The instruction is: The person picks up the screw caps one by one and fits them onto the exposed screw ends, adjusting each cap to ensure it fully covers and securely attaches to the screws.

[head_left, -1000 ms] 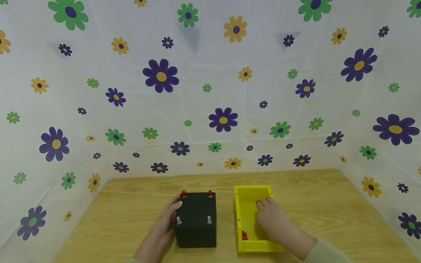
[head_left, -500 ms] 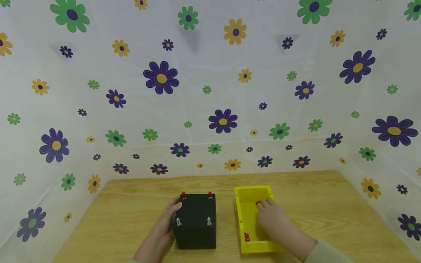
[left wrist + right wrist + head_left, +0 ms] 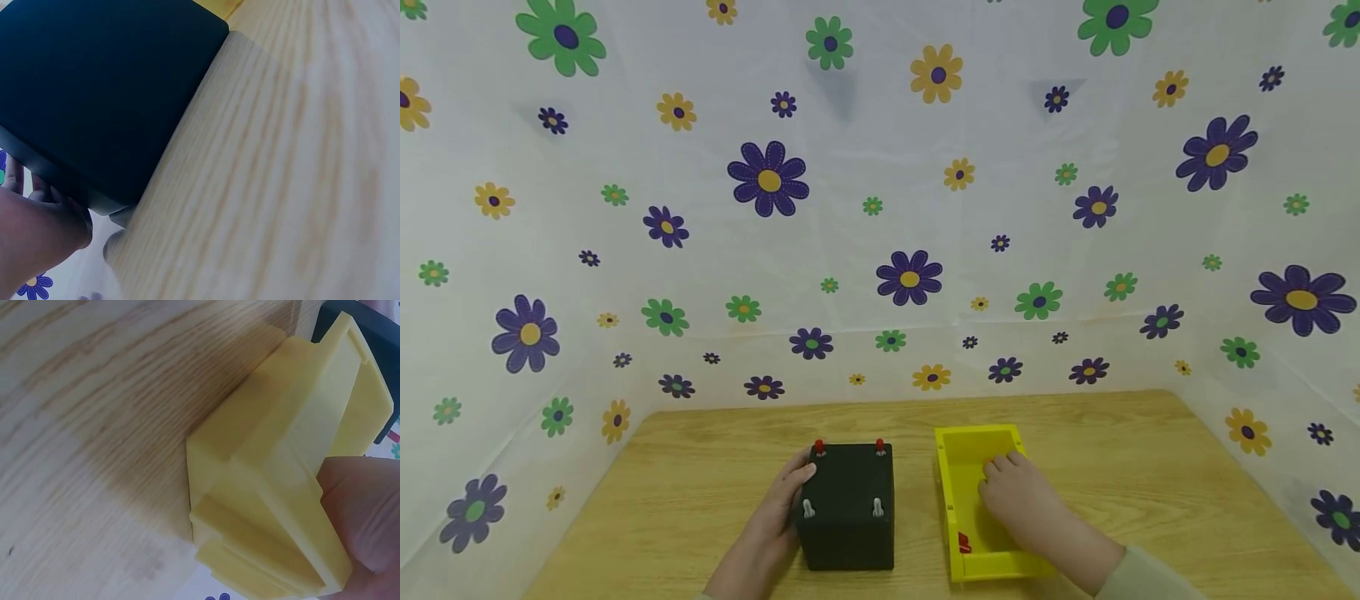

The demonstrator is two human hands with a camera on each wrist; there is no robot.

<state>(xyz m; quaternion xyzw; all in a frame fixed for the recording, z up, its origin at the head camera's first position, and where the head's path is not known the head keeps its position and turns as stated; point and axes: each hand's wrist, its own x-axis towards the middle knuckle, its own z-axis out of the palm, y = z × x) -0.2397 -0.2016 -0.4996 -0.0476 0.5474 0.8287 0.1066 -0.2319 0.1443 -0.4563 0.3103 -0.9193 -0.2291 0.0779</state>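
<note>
A black box (image 3: 850,483) stands on the table with metal toggle switches on its top. Red caps (image 3: 819,447) cover the two far levers, while the two near levers (image 3: 877,505) are bare metal. My left hand (image 3: 778,508) holds the box by its left side, thumb at the top edge. To the right lies a yellow bin (image 3: 992,566), and my right hand (image 3: 1022,504) reaches down into it, fingers bent toward its floor. Their tips are hidden, and I cannot tell whether they pinch anything. A small red piece (image 3: 964,543) lies in the bin's near left corner.
The wooden table (image 3: 715,467) runs back to a white flower-printed curtain (image 3: 850,250), which also encloses the left and right sides. A narrow strip of table separates the box from the bin.
A red piece at my right fingertips half a second ago is now hidden, and those fingers have shifted slightly left. My left hand and the box stay in place.
</note>
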